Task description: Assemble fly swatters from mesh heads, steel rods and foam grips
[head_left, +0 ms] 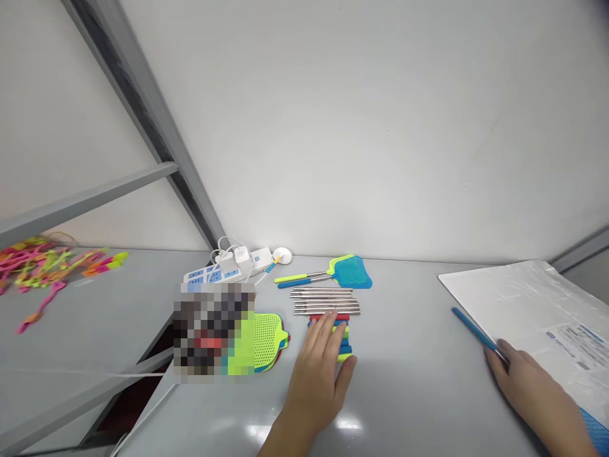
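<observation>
Blue-handled swatter (pixel 474 328) in the right hand (pixel 526 374), bag label (pixel 579 348) (illegible) nearby.

A pale wall (pixel 380 127) rises behind a glossy grey table (pixel 409 374) and metal frame (pixel 162 120).

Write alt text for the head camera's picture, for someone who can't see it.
A person's right hand holds a blue-handled swatter by a white package, while the left hand is over colourful handles on a grey table. Nearby lie metal rods, stacked swatter heads, two more swatters and a power strip.
</observation>
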Demonstrator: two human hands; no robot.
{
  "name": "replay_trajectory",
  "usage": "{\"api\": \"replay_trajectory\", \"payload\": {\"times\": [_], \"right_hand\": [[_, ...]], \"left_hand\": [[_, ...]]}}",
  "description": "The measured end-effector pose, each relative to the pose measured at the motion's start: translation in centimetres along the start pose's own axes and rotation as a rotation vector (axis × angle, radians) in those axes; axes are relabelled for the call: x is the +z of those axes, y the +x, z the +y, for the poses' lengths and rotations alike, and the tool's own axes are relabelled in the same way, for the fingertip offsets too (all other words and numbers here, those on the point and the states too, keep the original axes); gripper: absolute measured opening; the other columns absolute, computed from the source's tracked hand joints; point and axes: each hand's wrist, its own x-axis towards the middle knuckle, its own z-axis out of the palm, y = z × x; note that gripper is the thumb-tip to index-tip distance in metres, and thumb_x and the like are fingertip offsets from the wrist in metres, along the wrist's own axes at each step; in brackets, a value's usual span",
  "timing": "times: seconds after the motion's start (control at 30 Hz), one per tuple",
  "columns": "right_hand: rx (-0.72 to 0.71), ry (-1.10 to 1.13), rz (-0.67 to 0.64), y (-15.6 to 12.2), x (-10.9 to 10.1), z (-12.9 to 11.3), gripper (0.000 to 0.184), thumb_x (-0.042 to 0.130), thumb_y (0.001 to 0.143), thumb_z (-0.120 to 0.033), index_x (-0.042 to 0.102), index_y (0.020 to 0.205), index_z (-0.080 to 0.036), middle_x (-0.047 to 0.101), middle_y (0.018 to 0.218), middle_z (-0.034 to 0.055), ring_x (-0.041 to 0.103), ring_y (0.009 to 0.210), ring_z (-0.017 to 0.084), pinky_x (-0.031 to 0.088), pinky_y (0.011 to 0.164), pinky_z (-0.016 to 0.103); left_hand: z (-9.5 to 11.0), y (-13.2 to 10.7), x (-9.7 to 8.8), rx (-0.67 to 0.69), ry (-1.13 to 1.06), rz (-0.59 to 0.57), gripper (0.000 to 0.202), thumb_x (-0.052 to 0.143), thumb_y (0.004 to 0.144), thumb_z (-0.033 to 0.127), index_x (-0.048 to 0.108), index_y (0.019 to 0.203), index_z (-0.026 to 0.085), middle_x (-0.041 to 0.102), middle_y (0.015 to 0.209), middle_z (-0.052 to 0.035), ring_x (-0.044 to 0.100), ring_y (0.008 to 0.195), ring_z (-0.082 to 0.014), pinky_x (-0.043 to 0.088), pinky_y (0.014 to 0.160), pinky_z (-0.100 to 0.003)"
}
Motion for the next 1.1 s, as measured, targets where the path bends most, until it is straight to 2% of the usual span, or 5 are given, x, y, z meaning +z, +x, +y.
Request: {"api": "replay_trajectory", "payload": {"times": [0.2, 0.37, 0.67, 0.83, 1.1], "right_hand": [[-0.063, -0.027, -0.152, 1.9, -1.3, -5.2, 0.049, 0.02, 0.096, -0.051, 0.055, 0.103, -0.017, 0.066, 0.096, 0.0179, 0.067, 0.09, 0.036, 0.049, 0.073, 0.045], [-0.126, 0.017, -0.164, 2.7, -2.0, -8.8, 0.051, 0.02, 0.098, -0.048, 0.053, 0.118, -0.015, 0.067, 0.106, 0.0184, 0.066, 0.093, 0.036, 0.048, 0.074, 0.045], [-0.381, 0.2, -0.287, -0.9, -3.4, -16.8, 0.047, 0.021, 0.102, -0.037, 0.041, 0.14, -0.018, 0.065, 0.124, 0.0133, 0.065, 0.106, 0.029, 0.047, 0.082, 0.037], [-0.433, 0.23, -0.4, -2.1, -4.1, -19.5, 0.048, 0.023, 0.101, -0.026, 0.029, 0.148, -0.014, 0.07, 0.11, 0.0136, 0.068, 0.097, 0.027, 0.046, 0.076, 0.034], [-0.461, 0.078, -0.391, -2.9, -4.2, -22.2, 0.033, 0.032, 0.1, -0.024, 0.05, 0.127, -0.013, 0.069, 0.102, 0.0152, 0.068, 0.087, 0.031, 0.041, 0.066, 0.034]], "left_hand": [[-0.1, 0.5, -0.4, -0.137, 0.029, -0.025, 0.05, 0.043, 0.099, 0.034, 0.038, 0.147, 0.018, 0.029, 0.159, -0.0151, 0.026, 0.147, -0.0284, 0.035, 0.114, -0.05], [-1.3, 3.0, 0.3, -0.245, 0.118, 0.025, 0.055, 0.042, 0.099, 0.041, 0.039, 0.146, 0.013, 0.031, 0.157, -0.0201, 0.025, 0.147, -0.0337, 0.035, 0.113, -0.055], [-3.1, 7.9, 0.1, -0.52, 0.146, -0.086, 0.068, 0.036, 0.097, 0.054, 0.038, 0.148, 0.008, 0.025, 0.158, -0.027, 0.019, 0.147, -0.0413, 0.028, 0.111, -0.061], [-3.7, 8.5, 0.4, -0.602, 0.127, -0.105, 0.069, 0.034, 0.097, 0.055, 0.036, 0.149, 0.011, 0.021, 0.16, -0.0251, 0.016, 0.148, -0.0404, 0.027, 0.11, -0.064], [-4.3, 8.6, 0.9, -0.64, 0.065, -0.112, 0.071, 0.036, 0.097, 0.055, 0.035, 0.15, 0.007, 0.02, 0.159, -0.0274, 0.015, 0.148, -0.0409, 0.026, 0.113, -0.061]]}}
